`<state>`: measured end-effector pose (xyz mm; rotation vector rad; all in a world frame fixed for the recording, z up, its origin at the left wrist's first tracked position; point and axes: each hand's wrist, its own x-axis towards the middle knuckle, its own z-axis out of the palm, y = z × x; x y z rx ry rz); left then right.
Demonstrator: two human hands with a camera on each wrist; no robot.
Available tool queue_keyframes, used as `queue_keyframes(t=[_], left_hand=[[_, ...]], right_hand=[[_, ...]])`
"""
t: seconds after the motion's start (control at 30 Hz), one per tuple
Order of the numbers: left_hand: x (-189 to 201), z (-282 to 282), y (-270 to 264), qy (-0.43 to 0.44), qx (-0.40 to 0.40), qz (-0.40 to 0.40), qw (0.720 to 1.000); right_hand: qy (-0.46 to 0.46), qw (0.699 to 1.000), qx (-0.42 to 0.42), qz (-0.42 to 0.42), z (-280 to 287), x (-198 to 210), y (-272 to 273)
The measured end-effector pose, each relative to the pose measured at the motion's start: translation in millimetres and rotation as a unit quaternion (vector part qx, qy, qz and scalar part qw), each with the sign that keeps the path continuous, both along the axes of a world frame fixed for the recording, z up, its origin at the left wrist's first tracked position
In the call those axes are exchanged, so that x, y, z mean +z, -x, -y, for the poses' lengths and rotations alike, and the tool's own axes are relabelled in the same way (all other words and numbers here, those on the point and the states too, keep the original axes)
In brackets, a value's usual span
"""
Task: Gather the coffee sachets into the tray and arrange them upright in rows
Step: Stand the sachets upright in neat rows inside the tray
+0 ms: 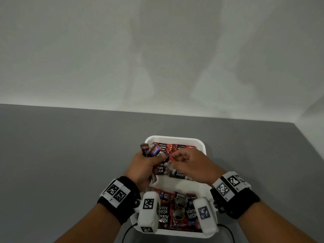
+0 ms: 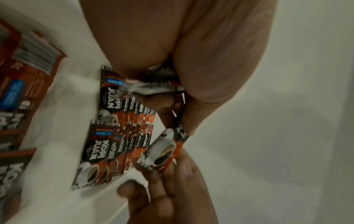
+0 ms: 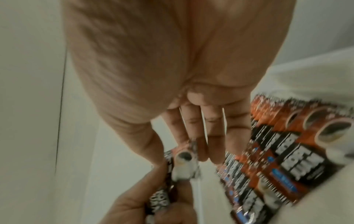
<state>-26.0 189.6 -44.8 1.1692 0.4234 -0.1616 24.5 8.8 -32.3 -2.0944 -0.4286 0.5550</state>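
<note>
Two white camera pods strapped under the wrists sit nearest in the head view and hide part of the sachets lying flat in the near end of the white tray, whose near rim is cut off at the bottom edge; the tray stands on a grey table against a pale wall; over its middle the left hand grips a bunch of sachets, fingers curled round them, their ends fanning out past the tray's left rim; the right hand meets it from the other side, and in the left wrist view its thumb and fingertips pinch one sachet that sticks out of the bunch, though the blur makes it hard to say whether that sachet has come free; behind the hands, upright rows of sachets fill the far end of the tray, packed edge to edge, partly hidden by the knuckles; the right wrist view is smeared, showing only those rows beside the straight fingers.
</note>
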Motion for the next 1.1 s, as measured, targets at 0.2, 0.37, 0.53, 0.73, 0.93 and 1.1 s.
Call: queue_keyframes(t=[0.2, 0.37, 0.53, 0.73, 0.93, 1.1], left_hand=[[2, -10, -3, 0.025, 0.056, -0.002, 0.998], [4, -16, 0, -0.027, 0.076, -0.01, 0.997], [-1, -35, -3, -0.022, 0.144, -0.072, 0.987], [-6, -32, 0, -0.038, 0.116, -0.076, 0.99], [-4, -34, 6, -0.05, 0.068, -0.054, 0.995], [-6, -32, 5, -0.07, 0.075, -0.045, 0.994]], right_hand=[[-0.018, 0.997, -0.067, 0.031, -3, 3, -7], [0.034, 0.996, -0.054, 0.06, -12, 3, -13], [0.148, 0.987, 0.005, 0.056, -22, -17, -16], [0.23, 0.966, 0.09, 0.073, -46, -38, -15], [0.271, 0.952, 0.097, 0.101, -52, -46, -19], [0.208, 0.971, 0.045, 0.105, -44, -32, -19]])
